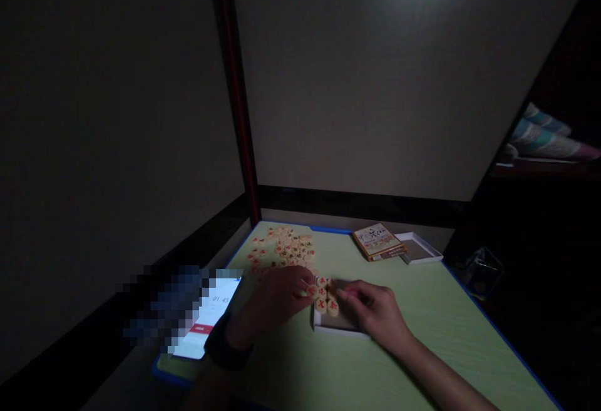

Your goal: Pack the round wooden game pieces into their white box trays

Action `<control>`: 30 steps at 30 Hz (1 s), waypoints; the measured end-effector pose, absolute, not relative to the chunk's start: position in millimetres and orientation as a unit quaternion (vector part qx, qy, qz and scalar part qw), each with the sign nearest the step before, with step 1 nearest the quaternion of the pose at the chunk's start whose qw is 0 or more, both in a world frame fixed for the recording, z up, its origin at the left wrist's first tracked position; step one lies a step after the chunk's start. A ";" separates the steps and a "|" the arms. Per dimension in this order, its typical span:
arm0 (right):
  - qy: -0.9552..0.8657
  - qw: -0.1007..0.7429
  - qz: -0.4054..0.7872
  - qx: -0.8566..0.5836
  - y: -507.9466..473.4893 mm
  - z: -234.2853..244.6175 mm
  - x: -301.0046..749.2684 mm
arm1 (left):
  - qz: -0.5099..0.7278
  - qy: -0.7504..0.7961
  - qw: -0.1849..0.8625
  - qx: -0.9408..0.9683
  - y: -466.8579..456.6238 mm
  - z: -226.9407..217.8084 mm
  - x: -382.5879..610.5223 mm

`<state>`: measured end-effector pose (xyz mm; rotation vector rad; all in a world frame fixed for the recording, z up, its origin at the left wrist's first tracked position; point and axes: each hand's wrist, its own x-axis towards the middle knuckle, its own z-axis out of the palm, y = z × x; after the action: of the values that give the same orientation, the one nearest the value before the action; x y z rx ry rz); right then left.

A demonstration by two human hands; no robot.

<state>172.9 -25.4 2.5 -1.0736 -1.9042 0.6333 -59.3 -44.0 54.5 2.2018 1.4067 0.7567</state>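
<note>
Dim green mat (422,336): left hand (277,301) pinches a piece (310,290), right hand (375,314) grip unclear; phone (211,317), box (378,241) nearby.

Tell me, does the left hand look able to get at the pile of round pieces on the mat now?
Probably yes. The left hand rests beside the white tray, and the pile of round pieces lies just beyond it on the green mat, nothing visible between them.

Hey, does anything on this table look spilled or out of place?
The round game pieces lie in a loose scattered heap at the far left corner of the table; only a few sit in the white box between the left hand and right hand. The phone lies right at the left edge.
</note>
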 end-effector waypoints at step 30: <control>-0.847 0.217 0.243 -0.421 -34.9 8.1 169.9 | 0.113 0.430 0.319 0.837 -18.8 17.2 -48.2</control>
<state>169.9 -34.9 8.1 -1.1652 -2.3464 0.6725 -48.2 -18.8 17.2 2.2018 1.1297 0.2964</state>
